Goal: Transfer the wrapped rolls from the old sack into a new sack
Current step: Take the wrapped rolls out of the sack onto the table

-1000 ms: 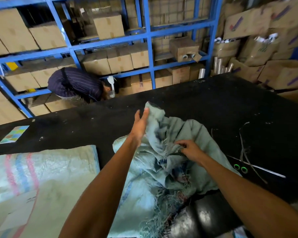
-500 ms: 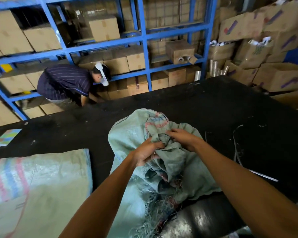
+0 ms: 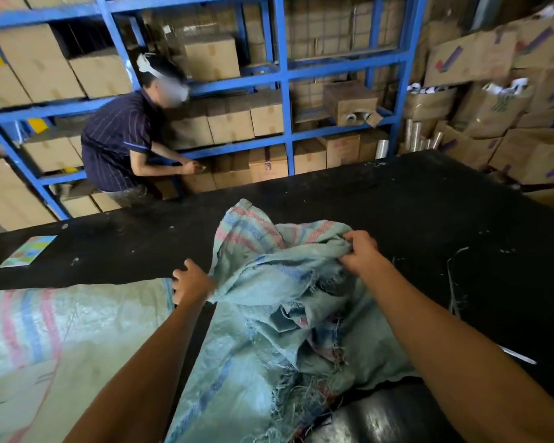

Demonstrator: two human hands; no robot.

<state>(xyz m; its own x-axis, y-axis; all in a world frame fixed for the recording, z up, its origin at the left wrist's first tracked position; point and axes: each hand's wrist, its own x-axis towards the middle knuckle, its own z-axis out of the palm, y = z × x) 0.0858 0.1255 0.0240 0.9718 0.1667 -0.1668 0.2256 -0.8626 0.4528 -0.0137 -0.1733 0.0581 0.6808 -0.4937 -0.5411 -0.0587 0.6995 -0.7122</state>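
We see a black table (image 3: 397,203) with a colourful card (image 3: 28,251) lying on its far left part. Behind it stands a blue rack (image 3: 285,100) full of cardboard boxes (image 3: 211,57), where a person in a striped shirt (image 3: 115,139) bends toward them.

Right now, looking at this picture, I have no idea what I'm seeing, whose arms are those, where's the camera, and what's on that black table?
There is no machine here. The camera sits on a person's head and looks forward and down, so the two bare arms are that person's own. The right hand is shut on a fold of the old sack, a frayed, torn green woven bag lying crumpled on the black table. The left hand grips the sack's left edge. Beside it lies a cleaner, flat new sack. No rolls show. Behind, another person crouches by blue shelves of cardboard boxes.
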